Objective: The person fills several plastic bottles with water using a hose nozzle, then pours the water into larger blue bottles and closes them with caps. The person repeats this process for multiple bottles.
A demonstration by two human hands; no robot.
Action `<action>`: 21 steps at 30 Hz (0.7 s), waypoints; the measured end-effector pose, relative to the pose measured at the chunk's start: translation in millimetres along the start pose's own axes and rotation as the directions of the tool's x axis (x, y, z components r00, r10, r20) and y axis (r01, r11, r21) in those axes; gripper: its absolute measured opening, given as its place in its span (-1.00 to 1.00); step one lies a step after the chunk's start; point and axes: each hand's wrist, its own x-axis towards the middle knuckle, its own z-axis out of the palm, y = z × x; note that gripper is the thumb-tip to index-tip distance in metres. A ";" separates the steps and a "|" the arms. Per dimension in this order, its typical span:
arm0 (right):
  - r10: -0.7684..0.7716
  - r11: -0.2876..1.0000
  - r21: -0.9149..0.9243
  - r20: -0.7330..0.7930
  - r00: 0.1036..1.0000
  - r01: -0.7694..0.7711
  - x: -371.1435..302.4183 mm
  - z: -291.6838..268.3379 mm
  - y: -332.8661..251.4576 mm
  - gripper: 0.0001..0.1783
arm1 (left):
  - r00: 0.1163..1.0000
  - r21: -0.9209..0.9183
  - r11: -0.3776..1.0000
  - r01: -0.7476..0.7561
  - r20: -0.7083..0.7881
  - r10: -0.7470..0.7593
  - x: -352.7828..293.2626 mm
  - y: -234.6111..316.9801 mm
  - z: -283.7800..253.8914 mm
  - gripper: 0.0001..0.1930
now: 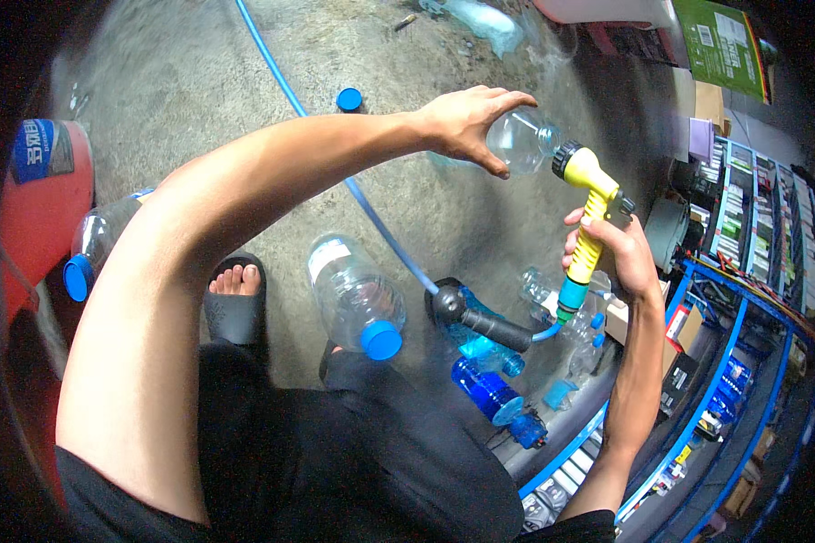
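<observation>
Nearest the camera, black clothing covers the person's lap at the lower edge, and a clear plastic bottle with a blue cap (358,297) rests against the knee, cap end pointing toward the body. Just left of it a foot in a black slide sandal (234,299) stands on the grey concrete floor (199,81).

Left hand (466,122) reaches across the body and holds a clear empty bottle (519,140) up in the air, its grip clamped around the bottle's body with fingers curled over the top and thumb below. The bottle lies roughly level, its mouth turned to the right.

Right hand (611,253) has its grip wrapped tight around the handle of a yellow hose spray nozzle (589,195). The nozzle's black-ringed head points left and sits right at the held bottle's mouth, touching or nearly so; I cannot tell which. A blue hose (371,213) runs from the base of the handle, down past a black fitting (466,308), then away across the floor toward the top of the view.

Below the hands lie several crushed blue and clear bottles (484,385). A loose blue cap (349,99) sits on the floor far off. At the left, another capped clear bottle (95,244) lies beside a red container (41,217). Blue metal shelving (743,317) with boxed goods fills the right side.
</observation>
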 end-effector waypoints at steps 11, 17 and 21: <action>0.008 0.995 -0.097 -0.031 0.999 -0.011 6.9 1.9 -7.1 -0.70 | 1.000 0.010 1.000 0.022 0.016 -0.022 -1.9 6.4 -3.8 0.14; 0.028 0.988 -0.154 -0.028 0.999 -0.032 14.7 -3.4 -17.8 -0.75 | 0.999 0.010 0.999 0.036 0.018 -0.036 -2.4 6.7 -3.1 0.12; 0.058 0.985 -0.162 -0.006 0.998 -0.058 19.0 -7.3 -27.8 -0.81 | 0.999 0.016 0.999 0.034 -0.008 -0.034 -2.1 5.4 -0.6 0.12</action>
